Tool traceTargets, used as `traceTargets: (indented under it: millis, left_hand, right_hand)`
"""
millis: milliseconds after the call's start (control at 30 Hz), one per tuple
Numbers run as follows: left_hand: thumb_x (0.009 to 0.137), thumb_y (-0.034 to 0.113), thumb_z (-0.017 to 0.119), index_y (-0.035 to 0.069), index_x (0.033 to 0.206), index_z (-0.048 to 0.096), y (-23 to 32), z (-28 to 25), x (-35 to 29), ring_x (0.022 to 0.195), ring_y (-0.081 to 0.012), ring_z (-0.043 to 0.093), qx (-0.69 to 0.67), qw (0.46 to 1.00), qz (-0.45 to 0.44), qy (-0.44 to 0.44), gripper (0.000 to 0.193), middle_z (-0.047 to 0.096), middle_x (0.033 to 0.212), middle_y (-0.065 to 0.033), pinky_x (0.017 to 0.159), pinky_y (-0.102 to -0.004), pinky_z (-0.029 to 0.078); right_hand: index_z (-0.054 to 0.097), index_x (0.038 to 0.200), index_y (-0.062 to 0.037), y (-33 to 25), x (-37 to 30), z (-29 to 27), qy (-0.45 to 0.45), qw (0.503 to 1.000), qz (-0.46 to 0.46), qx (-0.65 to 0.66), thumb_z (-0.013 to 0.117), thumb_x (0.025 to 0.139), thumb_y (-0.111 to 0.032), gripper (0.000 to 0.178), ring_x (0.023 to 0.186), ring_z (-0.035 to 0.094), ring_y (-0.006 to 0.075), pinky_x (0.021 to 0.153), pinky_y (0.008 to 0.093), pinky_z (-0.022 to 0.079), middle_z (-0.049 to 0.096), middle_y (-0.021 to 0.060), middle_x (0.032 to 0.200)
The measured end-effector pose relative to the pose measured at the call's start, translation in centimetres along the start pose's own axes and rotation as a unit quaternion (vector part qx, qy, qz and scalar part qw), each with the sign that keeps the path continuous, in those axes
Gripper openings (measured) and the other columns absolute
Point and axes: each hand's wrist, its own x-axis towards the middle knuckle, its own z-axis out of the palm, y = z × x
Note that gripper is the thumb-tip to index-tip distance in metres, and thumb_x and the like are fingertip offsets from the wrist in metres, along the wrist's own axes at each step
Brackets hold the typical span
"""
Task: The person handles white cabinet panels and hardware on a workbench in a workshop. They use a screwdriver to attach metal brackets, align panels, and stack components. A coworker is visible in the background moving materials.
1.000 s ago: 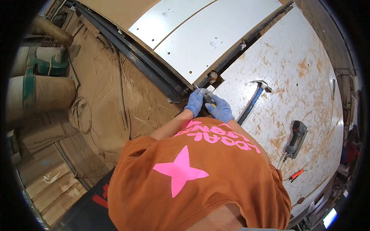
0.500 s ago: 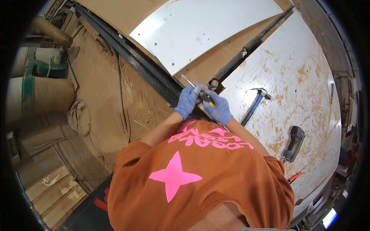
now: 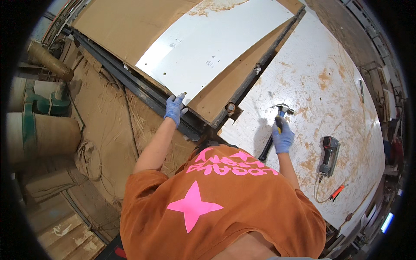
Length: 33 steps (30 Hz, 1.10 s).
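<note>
My left hand (image 3: 174, 108), in a blue glove, touches the near corner of a white panel (image 3: 208, 50). Its fingers are stretched apart at the panel's edge, beside a small hole. On the right, my gloved right hand (image 3: 283, 139) is closed round a screwdriver (image 3: 278, 124) with a yellow-and-black handle; its shaft does not show clearly. That hand is directly over a claw hammer (image 3: 265, 149), whose blue-and-black handle it partly covers. The hammer's metal head (image 3: 284, 108) shows beyond my fingers. Whether the right hand also touches the hammer, I cannot tell.
Beneath the panel is a brown board (image 3: 212, 106), bordered by dark metal rails (image 3: 143, 89). A nail gun (image 3: 329, 157) with a hose and a red-handled tool (image 3: 337, 192) lie on the scuffed white tabletop (image 3: 312, 86). Dust-collector drums (image 3: 52, 134) stand at left.
My hands have parted from around the screwdriver. The left has moved out to the panel's corner; the right has carried the screwdriver rightward to the hammer. The view has shifted slightly.
</note>
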Motion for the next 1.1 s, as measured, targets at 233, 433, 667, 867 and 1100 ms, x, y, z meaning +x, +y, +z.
traceTargets:
  millis: [233,433,667,867,1100]
  left_hand:
    - [0.075,0.058,0.069,0.017,0.1,0.058,3.3,5.1,-9.4,0.062,-0.0115,0.051,-0.051,0.988,-0.008,-0.148,0.049,0.055,0.084,0.0004,0.043,-0.0233,0.045]
    - [0.078,0.041,0.071,0.014,0.086,0.058,5.8,8.0,-19.5,0.055,-0.0062,0.045,-0.358,0.784,-0.326,-0.388,0.031,0.046,0.07,0.0033,0.047,-0.0229,0.041]
    - [0.083,0.008,0.054,0.013,0.071,0.061,6.9,5.6,-24.7,0.057,-0.0064,0.056,-0.71,0.376,-0.359,-0.475,0.015,0.047,0.057,0.0035,0.054,-0.0245,0.051]
    - [0.081,0.007,0.052,0.017,0.071,0.06,-3.8,0.2,-15.9,0.059,-0.0064,0.05,-0.703,0.525,-0.299,-0.376,0.017,0.045,0.059,0.006,0.062,-0.0255,0.047]
    - [0.093,0.035,0.055,0.012,0.097,0.062,-6.9,-4.4,-13.8,0.071,-0.0099,0.054,-0.384,0.851,-0.101,-0.345,0.024,0.055,0.078,0.0052,0.072,-0.0307,0.049]
  right_hand:
    - [0.059,0.12,-0.0086,6.8,-2.0,-2.9,0.174,0.982,0.045,-0.064,0.067,0.081,-0.018,0.041,0.103,0.057,0.0272,0.09,0.0352,0.045,0.059,0.0153,0.115]
    - [0.054,0.125,-0.0054,-1.3,0.7,2.2,0.025,0.976,0.053,0.211,0.063,0.086,-0.027,0.045,0.1,0.058,0.022,0.088,0.0325,0.047,0.059,0.0115,0.116]
    - [0.053,0.128,-0.0095,-5.2,2.0,6.7,-0.095,0.963,0.067,0.244,0.064,0.085,-0.029,0.049,0.101,0.06,0.0243,0.087,0.0349,0.048,0.059,0.0132,0.118]
    - [0.055,0.126,-0.0093,-4.5,1.7,8.0,-0.104,0.984,0.044,0.141,0.064,0.084,-0.027,0.046,0.102,0.059,0.0243,0.086,0.0331,0.049,0.059,0.0125,0.12]
    - [0.064,0.113,-0.012,-2.7,1.0,8.0,-0.078,0.994,-0.036,0.074,0.068,0.081,-0.023,0.034,0.1,0.06,0.0241,0.088,0.0346,0.047,0.063,0.0088,0.11]
